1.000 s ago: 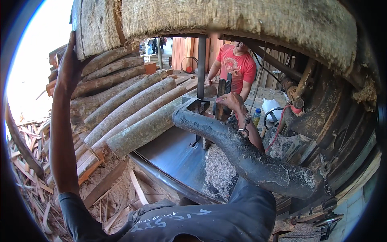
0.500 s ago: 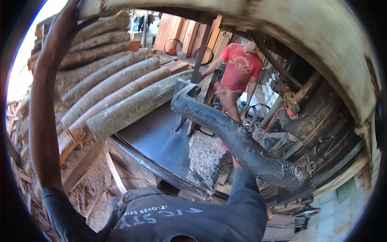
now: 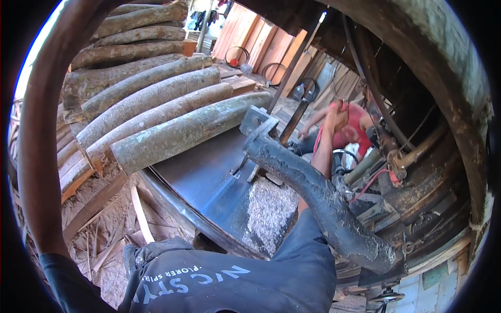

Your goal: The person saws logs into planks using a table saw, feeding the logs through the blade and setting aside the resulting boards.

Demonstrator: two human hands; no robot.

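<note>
Your right hand (image 3: 336, 119) is curled around a red cord (image 3: 317, 141) beyond the curved metal arm (image 3: 319, 201), while your left hand is out of view, so its grip cannot be told.

One own hand (the right one) (image 3: 335, 118) makes the grip, and two forearms (image 3: 39, 156) show, one below the grip, one far to its left. Behind the grip, one co-worker (image 3: 355, 128). Left of it, at least eight logs (image 3: 190, 130) (the frame cuts the pile short). Up and left, at least two hoops (image 3: 226, 55) and one bottle (image 3: 298, 92). Below, one table (image 3: 195, 169), one sawdust heap (image 3: 269, 208), one beam (image 3: 318, 198), two wheels (image 3: 386, 298).
</note>
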